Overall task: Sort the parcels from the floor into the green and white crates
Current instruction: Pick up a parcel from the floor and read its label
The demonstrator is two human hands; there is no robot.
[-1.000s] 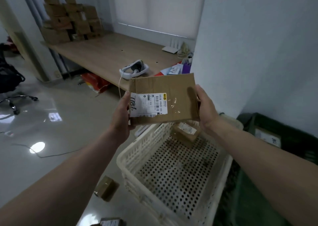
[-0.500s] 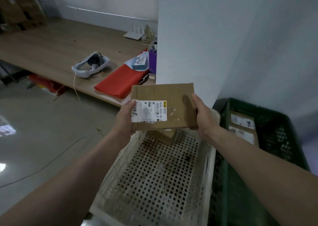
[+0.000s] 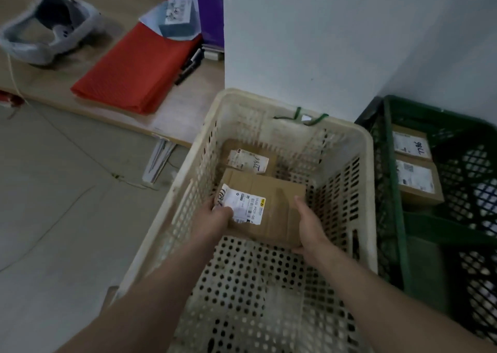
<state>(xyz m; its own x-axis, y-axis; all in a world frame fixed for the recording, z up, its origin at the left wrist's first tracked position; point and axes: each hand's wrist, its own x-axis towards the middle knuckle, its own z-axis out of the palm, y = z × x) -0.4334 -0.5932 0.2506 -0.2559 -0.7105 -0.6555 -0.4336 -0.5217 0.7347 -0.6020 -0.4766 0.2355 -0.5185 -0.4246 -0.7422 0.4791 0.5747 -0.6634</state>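
– Inside the white crate (image 3: 196, 185), toward its far left corner, the held parcel (image 3: 274, 215) hangs tilted, its far edge over the near edge of the small parcel (image 3: 250, 159) lying there. Is it down yet?
– I cannot tell whether it touches the crate floor or that other box. Both hands grip it. The left hand (image 3: 215, 218) has its thumb on the label (image 3: 246, 207) and its fingers curled round the left edge. The right hand (image 3: 309, 226) clamps the near right corner, thumb on top, fingers out of sight beneath.
– So what might go wrong?
– If it is let go now, the far edge probably lands on the small parcel and this one ends up propped at a slant. It could then slide toward the near wall or cover the other label.
– And the fingers?
– Those under the right corner could get caught between the cardboard and the perforated floor if the box goes flat before they come out.
– The label?
– It wraps over the left edge under the thumb, so dragging the thumb off sideways could crease or lift it.
– Right crate, though?
– The hand partly hides the handwritten mark, so I cannot check. The green crate (image 3: 392, 191), just beside the white one's right wall, holds two parcels (image 3: 419, 183) toward its far edge. A misread mark would put this one with the wrong lot.
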